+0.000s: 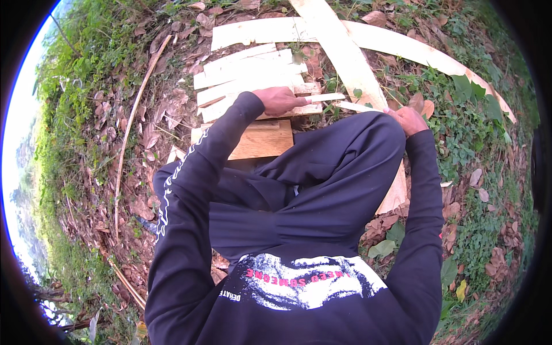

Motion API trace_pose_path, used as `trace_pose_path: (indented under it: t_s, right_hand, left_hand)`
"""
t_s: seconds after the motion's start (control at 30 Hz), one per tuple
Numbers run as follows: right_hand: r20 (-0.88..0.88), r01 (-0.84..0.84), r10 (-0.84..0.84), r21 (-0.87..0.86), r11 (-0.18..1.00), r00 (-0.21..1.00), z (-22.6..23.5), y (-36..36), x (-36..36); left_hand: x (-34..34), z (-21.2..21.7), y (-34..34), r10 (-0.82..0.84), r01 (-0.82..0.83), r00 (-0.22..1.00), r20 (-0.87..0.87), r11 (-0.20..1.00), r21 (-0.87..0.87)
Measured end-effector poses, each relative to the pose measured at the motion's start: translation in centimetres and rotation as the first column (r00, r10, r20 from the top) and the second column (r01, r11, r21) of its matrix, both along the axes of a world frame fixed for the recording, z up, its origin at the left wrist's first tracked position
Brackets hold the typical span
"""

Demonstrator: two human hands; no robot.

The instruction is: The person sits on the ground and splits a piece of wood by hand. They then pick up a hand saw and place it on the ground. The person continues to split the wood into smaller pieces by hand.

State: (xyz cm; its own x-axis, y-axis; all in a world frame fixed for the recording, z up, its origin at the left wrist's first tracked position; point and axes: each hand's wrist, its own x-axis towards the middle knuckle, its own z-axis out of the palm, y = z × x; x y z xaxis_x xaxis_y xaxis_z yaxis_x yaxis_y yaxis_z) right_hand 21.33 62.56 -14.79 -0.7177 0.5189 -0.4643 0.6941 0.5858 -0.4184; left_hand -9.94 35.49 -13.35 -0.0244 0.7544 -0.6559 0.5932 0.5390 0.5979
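My left hand [282, 100] is closed on a short, thin strip of pale wood [326, 97] that points to the right, over the end of a stack of pale boards [247, 75]. Above my bent knee, my right hand [409, 119] is closed round the end of a slim, pale, blade-like piece [355, 107]. Whether that piece is metal or wood I cannot tell. Its far tip lies close to the wooden strip's free end. Below my left wrist is a smooth brown wooden block [261, 142], partly covered by my sleeve and leg.
A long pale plank [351, 57] runs under my right knee and crosses a second plank [414, 45], which looks curved. Dry leaves [149, 138] and green plants [460, 144] cover the ground. A thin stick [135, 109] lies to the left. My crossed legs [310, 190] fill the middle.
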Motion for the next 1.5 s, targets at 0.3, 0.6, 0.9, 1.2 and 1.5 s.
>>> trace_pose_path:
  t_s: [0.3,0.6,0.9,1.2,1.5]
  right_hand:
    - [0.010,-0.079,0.079,0.013,0.997,0.997,0.5,2.2,-1.2]
    - [-0.046,-0.051,0.054,0.064,0.997,0.998,0.5,1.0,-0.5]
    - [0.035,-0.059,0.055,0.128,0.990,0.998,0.9,0.3,-1.3]
    - [0.057,-0.043,0.036,0.137,0.990,0.998,1.3,-0.2,-1.5]
    - [0.077,-0.027,0.015,0.156,0.987,0.997,2.1,-0.7,-2.0]
  left_hand:
    - [-1.7,1.5,0.1,0.148,-0.117,0.949,0.279,0.985,-0.124]
    - [-0.6,0.3,-1.4,0.217,-0.189,0.918,0.332,0.975,-0.115]
    - [1.3,-1.9,-3.5,0.314,-0.320,0.796,0.517,0.944,-0.082]
    - [3.5,-4.4,-4.9,0.419,-0.407,0.632,0.652,0.895,-0.180]
    - [5.4,-5.1,-5.8,0.525,-0.479,0.516,0.677,0.832,-0.281]
